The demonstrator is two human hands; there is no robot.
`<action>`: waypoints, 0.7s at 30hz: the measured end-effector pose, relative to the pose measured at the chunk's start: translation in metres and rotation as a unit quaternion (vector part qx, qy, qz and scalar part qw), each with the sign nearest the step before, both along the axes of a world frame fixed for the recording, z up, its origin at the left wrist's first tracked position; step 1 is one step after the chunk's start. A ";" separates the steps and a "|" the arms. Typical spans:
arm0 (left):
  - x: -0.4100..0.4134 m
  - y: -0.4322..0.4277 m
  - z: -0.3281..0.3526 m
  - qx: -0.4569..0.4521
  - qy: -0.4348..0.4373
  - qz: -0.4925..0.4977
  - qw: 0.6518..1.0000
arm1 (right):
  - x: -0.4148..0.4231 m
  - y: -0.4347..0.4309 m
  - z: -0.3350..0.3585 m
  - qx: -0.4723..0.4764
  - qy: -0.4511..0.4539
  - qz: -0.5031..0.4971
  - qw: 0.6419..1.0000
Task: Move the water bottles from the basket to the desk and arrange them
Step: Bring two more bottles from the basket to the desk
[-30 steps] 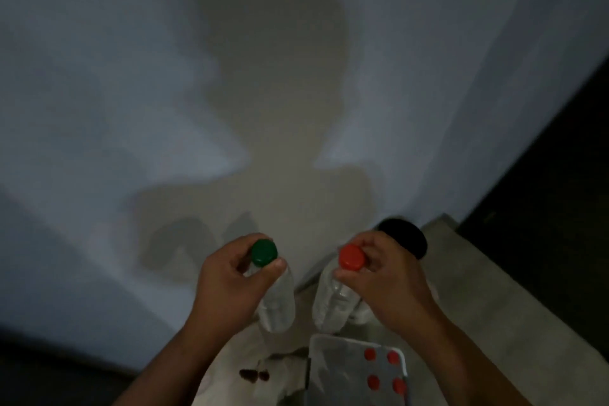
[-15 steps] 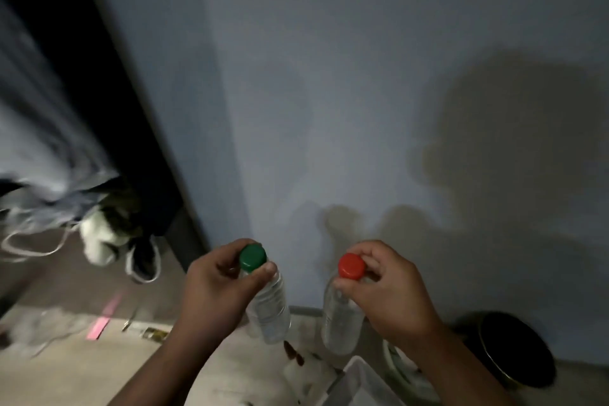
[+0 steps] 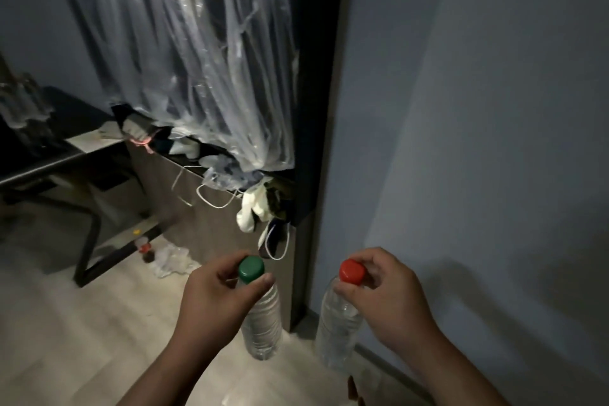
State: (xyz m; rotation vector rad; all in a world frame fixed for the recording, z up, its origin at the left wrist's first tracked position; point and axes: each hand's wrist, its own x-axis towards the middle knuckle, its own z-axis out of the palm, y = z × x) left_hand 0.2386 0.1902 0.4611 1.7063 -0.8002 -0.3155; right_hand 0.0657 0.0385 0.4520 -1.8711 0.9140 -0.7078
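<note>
Two items: my left grip is pinching the green-capped bottle by its cap, my right grip the red-capped bottle; I am steering both plumb toward the counter.

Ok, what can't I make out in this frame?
- Basket: outside the head view.
- Table: top cut off by the left edge, too dark to read.
- Necks of the green-capped bottle and red-capped bottle: hidden by the left hand and right hand gripping them.
- Fill levels: too dim.
</note>
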 end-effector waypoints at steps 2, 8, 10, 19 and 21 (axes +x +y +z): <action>0.027 0.020 -0.002 0.003 0.006 0.019 1.000 | 0.030 0.012 -0.001 0.001 -0.005 0.014 1.000; 0.110 0.076 -0.002 -0.012 0.017 0.062 0.998 | 0.126 0.051 -0.004 0.000 -0.015 0.042 0.999; 0.135 0.092 -0.001 -0.017 0.020 0.067 0.997 | 0.155 0.064 -0.004 0.005 -0.014 0.052 0.999; 0.244 0.169 -0.007 -0.001 0.010 0.138 0.990 | 0.294 0.121 -0.001 0.020 -0.041 0.120 0.992; 0.264 0.181 -0.010 -0.008 0.019 0.163 0.986 | 0.322 0.130 0.000 0.020 -0.040 0.148 0.988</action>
